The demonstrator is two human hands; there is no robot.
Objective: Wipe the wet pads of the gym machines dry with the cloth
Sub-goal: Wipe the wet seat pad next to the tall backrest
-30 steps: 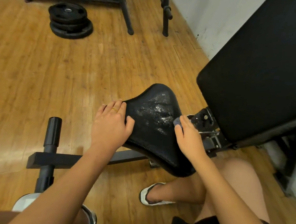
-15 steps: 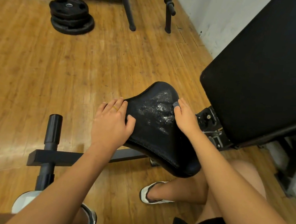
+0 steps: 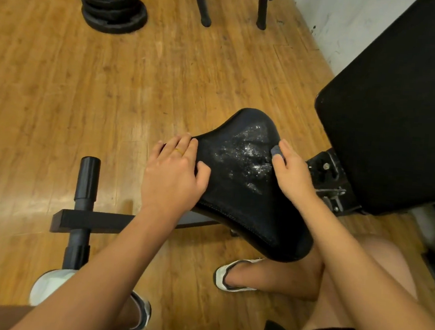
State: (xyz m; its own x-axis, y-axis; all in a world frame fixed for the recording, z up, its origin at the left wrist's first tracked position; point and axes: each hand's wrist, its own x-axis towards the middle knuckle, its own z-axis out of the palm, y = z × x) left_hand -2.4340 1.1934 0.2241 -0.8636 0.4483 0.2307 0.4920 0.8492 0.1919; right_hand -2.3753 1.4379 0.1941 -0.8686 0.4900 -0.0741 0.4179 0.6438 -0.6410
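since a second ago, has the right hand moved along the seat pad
Yes, the right hand slid up the right edge of the seat pad, away from the person, level with the hinge bracket.

Left hand (image 3: 173, 172) holds the wet seat pad (image 3: 236, 201); right hand (image 3: 294, 172) pinches a grey cloth (image 3: 275, 150) against it.
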